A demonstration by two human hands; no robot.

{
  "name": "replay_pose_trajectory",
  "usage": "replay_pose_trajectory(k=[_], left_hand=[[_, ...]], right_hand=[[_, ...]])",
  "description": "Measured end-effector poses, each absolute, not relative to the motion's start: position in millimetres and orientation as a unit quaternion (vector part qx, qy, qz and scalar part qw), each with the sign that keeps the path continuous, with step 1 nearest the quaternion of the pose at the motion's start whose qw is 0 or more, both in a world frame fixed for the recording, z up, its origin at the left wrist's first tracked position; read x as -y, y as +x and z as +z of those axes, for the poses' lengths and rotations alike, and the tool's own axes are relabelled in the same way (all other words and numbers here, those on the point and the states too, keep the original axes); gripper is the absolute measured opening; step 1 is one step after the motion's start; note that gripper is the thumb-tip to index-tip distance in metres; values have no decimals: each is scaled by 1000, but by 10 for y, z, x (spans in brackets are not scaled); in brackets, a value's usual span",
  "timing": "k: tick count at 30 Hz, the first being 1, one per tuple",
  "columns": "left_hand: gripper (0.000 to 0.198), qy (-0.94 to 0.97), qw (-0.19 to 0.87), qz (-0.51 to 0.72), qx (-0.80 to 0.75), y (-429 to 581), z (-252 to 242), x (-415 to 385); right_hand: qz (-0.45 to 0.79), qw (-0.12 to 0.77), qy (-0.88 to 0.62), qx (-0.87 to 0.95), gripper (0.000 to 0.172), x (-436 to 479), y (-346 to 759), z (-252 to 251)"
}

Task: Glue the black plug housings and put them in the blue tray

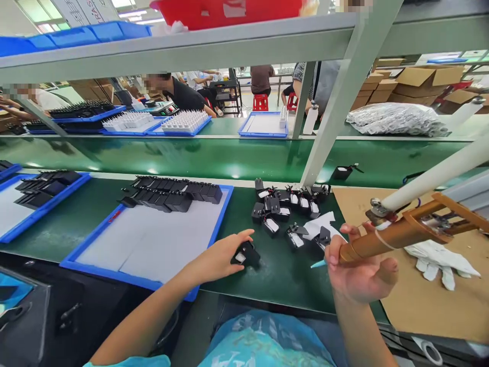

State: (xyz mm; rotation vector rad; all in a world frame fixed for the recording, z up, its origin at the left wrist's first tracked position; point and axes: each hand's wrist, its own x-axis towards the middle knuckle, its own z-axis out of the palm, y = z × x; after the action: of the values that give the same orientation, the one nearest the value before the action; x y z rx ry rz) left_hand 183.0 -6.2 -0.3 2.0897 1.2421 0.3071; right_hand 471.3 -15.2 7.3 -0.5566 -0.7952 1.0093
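Observation:
My left hand (223,257) is closed around a small black device (249,255) with a white patch, low over the green work surface. In my right hand (359,275) is a brown cylindrical tool (382,240), hung from a white arm, with a light blue tip (318,264) pointing left. Between and beyond the hands lies a loose group of black devices (280,206), several showing white patches. A blue-rimmed tray (141,283) on the left holds rows of black boxes (171,193) at its far end.
A white glove (445,260) lies on brown cardboard (416,306) at right. A slanted metal post (332,107) rises behind the devices to an overhead shelf (229,46). Another blue tray (38,216) stands at far left. People sit beyond the green belt (191,158). One black device (343,172) lies near the belt.

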Motion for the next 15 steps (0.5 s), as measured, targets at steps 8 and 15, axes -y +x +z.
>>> replay_pose_trajectory(k=[8,15], left_hand=[[86,800,289,179,-494,2007,-308,298],[58,708,313,271,-573,2127,-413,348]], right_hand=[[460,765,-247,377,40,210,4704,75],[465,770,-244,362,42,224,4692,97]])
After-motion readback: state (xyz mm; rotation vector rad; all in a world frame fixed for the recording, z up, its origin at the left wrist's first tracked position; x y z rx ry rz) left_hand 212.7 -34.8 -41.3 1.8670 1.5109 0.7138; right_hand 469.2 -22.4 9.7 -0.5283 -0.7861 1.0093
